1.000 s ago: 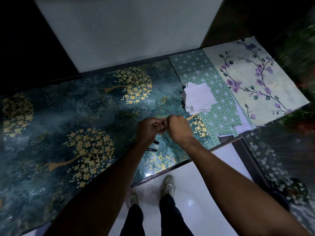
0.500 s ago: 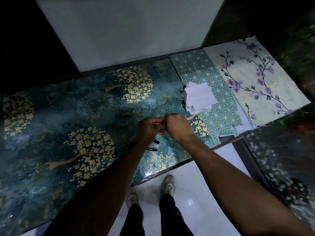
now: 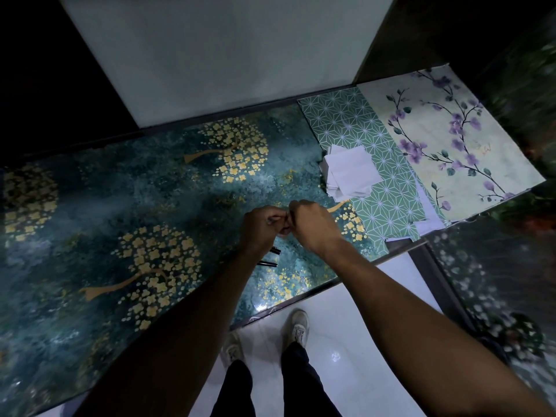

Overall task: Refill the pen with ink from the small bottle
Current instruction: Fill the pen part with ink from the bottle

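Note:
My left hand [image 3: 260,228] and my right hand [image 3: 313,225] meet fist to fist above the dark green table [image 3: 126,200]. Both pinch one small item [image 3: 273,220] between the fingertips. Only a greyish sliver of it shows, so I cannot tell whether it is the small bottle or a pen part. Two thin black pen pieces [image 3: 270,257] lie side by side on the table just under my left wrist, partly hidden by it.
A loose stack of white paper squares [image 3: 349,173] lies to the right of my hands on a green star-patterned sheet [image 3: 376,206]. A floral sheet [image 3: 451,152] lies further right. The table's front edge [image 3: 301,302] runs close below my hands.
Both hands stay pressed together on the small item and have drifted slightly away from me. The black pen pieces have not moved.

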### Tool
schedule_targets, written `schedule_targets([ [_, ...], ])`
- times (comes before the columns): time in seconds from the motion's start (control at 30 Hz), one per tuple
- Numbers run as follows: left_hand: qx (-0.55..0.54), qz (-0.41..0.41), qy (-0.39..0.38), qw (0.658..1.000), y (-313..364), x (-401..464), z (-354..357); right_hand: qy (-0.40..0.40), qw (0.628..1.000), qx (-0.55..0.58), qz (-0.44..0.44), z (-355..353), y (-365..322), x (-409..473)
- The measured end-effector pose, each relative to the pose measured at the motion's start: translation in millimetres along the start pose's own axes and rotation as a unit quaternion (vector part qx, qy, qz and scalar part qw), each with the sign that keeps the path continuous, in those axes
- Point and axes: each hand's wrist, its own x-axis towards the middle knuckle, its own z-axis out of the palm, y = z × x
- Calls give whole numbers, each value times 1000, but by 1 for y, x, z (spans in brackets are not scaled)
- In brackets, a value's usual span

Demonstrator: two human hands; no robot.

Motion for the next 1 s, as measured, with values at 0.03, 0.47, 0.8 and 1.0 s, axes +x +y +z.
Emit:
schedule_targets([
  [0.03,2,2,5,1000,1,0,0,2,1000,-3,1,0,0,0],
  [0.47,-88,-61,-53,993,-9,4,-5,44,996,56,60,4,6,0],
  [0.8,-119,-73,-58,988,-9,-1,-7,69,988,109,88,-2,10,-2],
  [1.0,-106,-66,-46,991,-7,-3,-7,83,985,118,99,-1,14,-5],
])
